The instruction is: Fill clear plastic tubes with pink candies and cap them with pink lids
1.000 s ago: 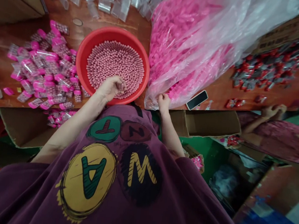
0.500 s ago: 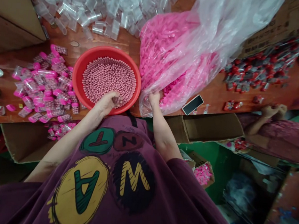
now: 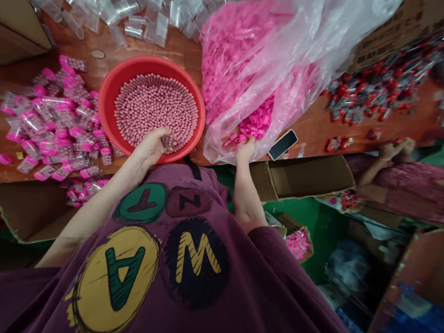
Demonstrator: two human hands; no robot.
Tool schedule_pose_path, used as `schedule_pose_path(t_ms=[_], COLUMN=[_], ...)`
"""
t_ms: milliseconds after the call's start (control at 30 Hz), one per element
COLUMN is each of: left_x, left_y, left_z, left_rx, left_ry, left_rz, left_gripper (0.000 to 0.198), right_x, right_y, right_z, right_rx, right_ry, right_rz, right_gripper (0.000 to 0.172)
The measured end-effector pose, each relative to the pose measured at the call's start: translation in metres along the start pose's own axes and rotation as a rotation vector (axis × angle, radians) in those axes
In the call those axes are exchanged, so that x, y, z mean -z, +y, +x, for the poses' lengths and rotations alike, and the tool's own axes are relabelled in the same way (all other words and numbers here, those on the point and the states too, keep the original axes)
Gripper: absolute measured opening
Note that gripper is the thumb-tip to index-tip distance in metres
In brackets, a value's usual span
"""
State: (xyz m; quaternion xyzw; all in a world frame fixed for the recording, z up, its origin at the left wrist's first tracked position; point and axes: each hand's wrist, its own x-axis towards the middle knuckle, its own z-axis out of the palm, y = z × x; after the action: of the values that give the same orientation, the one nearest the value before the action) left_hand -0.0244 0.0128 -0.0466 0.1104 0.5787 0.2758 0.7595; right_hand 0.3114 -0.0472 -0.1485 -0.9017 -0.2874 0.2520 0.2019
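Left of the frame's centre, the left hand point(image 3: 152, 146) is resting half curled over the lower edge of the pink beads point(image 3: 153, 103), which a red bowl point(image 3: 106, 99) is holding; whether its fingers are gripping anything, I cannot tell; just right of centre, the right hand point(image 3: 245, 150) is resting, fingers bent, at the pink pieces point(image 3: 260, 117) in a clear plastic bag point(image 3: 214, 145); whether it is grasping any, I cannot tell; capped containers point(image 3: 52, 126) are lying heaped at the left; a phone point(image 3: 283, 144) is lying right of the bag.

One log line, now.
left hand: at pink beads in round red plastic basin | right hand: at pink plastic pieces in clear plastic bag | grips: unclear
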Motion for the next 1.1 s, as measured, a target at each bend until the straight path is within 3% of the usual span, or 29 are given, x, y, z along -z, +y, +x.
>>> schedule_pose_path(t_ms=[200, 333, 433, 567, 667, 767, 833, 967, 1100], left_x=[0.0, -0.004, -0.009, -0.016, -0.024, -0.036, -0.045, -0.057, -0.044], left_y=[-0.01, -0.009, -0.003, 0.005, 0.008, 0.008, 0.008, 0.008, 0.009], left_z=[0.001, 0.003, -0.001, -0.011, -0.018, -0.022, -0.023, -0.019, -0.015], left_rx=[0.019, 0.019, -0.006, -0.027, -0.05, -0.086, -0.115, -0.206, -0.345], left_ry=[-0.005, -0.035, -0.102, -0.185, -0.203, -0.217, -0.246, -0.252, -0.098], left_rz=[0.024, 0.034, 0.029, -0.007, 0.014, 0.059, 0.081, 0.077, 0.051], left_gripper=[0.01, 0.012, 0.017, 0.026, 0.032, 0.034, 0.033, 0.037, 0.045], right_x=[-0.006, -0.015, -0.016, -0.002, 0.019, 0.037, 0.041, 0.026, 0.001], right_y=[0.004, -0.005, -0.008, -0.008, -0.014, -0.033, -0.052, -0.094, -0.128], right_z=[-0.001, 0.0, -0.001, -0.008, -0.022, -0.045, -0.063, -0.093, -0.108], right_rx=[0.027, 0.054, -0.002, -0.113, -0.118, -0.018, 0.067, 0.234, 0.395], right_ry=[-0.067, -0.108, -0.094, -0.129, -0.202, -0.403, -0.563, -0.754, -0.812], right_rz=[0.004, 0.123, 0.242, 0.388, 0.608, 0.819, 0.811, 0.753, 0.676], right_gripper=[0.036, 0.035, 0.044, 0.061, 0.06, 0.06, 0.065, 0.065, 0.059])
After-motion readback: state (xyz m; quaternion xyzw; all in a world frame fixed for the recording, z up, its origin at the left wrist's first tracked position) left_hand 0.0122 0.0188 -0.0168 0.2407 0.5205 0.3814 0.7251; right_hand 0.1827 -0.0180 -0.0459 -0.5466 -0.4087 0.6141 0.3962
